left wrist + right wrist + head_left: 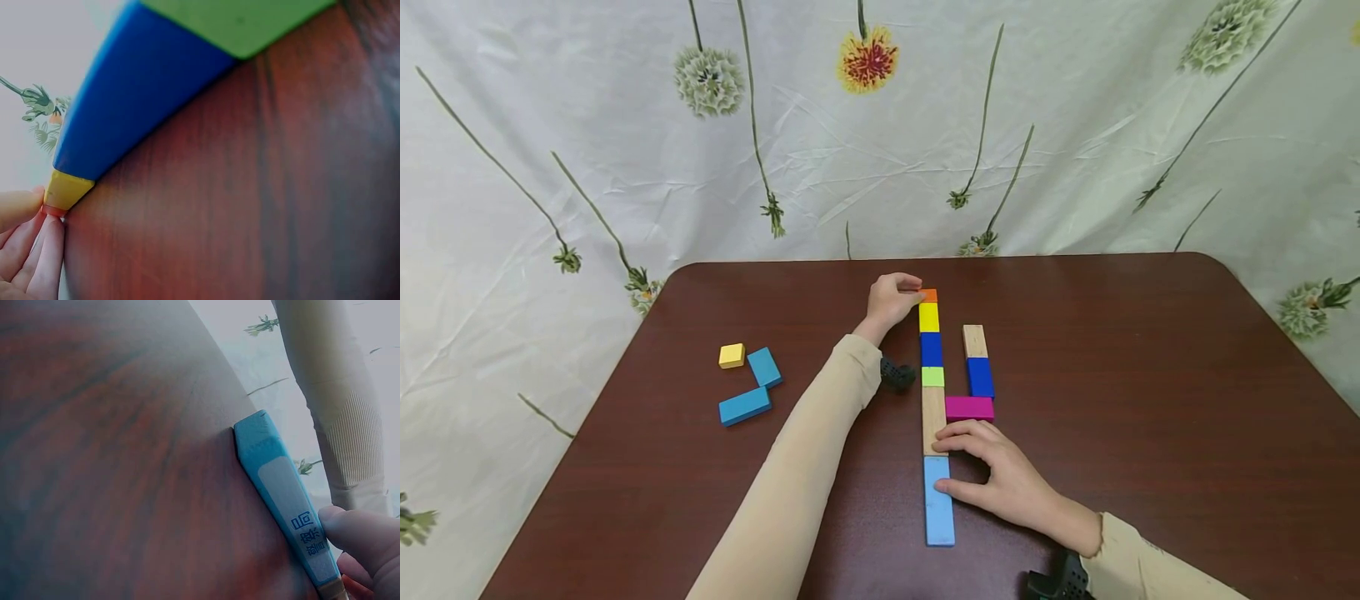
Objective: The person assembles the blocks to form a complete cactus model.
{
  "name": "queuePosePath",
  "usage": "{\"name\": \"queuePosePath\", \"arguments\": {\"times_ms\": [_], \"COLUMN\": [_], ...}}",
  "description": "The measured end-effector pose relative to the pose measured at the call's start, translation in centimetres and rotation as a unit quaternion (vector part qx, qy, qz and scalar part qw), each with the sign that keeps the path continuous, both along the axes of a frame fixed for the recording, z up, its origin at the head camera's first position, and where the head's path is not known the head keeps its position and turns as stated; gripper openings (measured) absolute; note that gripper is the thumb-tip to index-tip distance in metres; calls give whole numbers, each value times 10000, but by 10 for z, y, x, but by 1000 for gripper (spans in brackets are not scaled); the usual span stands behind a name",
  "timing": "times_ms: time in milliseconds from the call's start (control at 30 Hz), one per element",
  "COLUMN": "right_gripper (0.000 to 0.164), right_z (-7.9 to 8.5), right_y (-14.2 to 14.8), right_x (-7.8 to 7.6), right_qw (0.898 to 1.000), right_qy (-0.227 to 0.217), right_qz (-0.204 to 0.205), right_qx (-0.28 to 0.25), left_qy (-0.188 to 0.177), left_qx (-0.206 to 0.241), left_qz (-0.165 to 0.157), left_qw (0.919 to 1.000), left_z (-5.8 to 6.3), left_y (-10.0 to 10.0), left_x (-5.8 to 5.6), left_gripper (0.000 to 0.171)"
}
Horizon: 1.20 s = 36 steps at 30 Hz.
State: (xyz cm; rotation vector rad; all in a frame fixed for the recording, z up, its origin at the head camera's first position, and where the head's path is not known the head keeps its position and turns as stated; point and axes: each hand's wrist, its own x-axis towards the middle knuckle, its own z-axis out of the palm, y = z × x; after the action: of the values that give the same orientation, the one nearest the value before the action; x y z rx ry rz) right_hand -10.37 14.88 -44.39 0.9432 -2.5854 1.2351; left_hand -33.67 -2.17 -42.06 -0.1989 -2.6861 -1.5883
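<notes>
Table: While three loose blocks lie left, a straight block row spans the middle.
Right hand: half open, gripping nothing, touching the light-blue block and wooden block.
Left hand: almost closed, pinching the orange block.
Orange block: far end, against the yellow block.

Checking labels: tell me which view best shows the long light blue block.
The right wrist view shows the long light blue block closest, its printing visible. The head view shows its top, partly under the right hand, no printing readable; the left wrist view omits it.
</notes>
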Motion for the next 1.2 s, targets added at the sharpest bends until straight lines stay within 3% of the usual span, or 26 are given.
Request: {"name": "queuePosePath", "arguments": {"times_ms": [400, 667, 900, 1200], "right_gripper": [36, 36, 36, 35], "right_z": [0, 2, 2, 1], "right_y": [-1, -1, -1, -1], "right_x": [0, 1, 2, 1], "right_qw": [9999, 9999, 9998, 10000], "right_qy": [-119, -134, -166, -63], "right_qz": [-14, -65, -57, -28], "right_qx": [-6, 22, 4, -29], "left_qy": [-4, 227, 128, 261], "left_qx": [169, 427, 920, 1453], "left_qz": [10, 116, -43, 150], "left_qw": [9999, 9988, 9957, 9889], "left_z": [0, 13, 33, 59], "left_y": [-4, -23, -58, -110], "left_x": [2, 6, 21, 54], "left_gripper": [28, 33, 35, 36]}}
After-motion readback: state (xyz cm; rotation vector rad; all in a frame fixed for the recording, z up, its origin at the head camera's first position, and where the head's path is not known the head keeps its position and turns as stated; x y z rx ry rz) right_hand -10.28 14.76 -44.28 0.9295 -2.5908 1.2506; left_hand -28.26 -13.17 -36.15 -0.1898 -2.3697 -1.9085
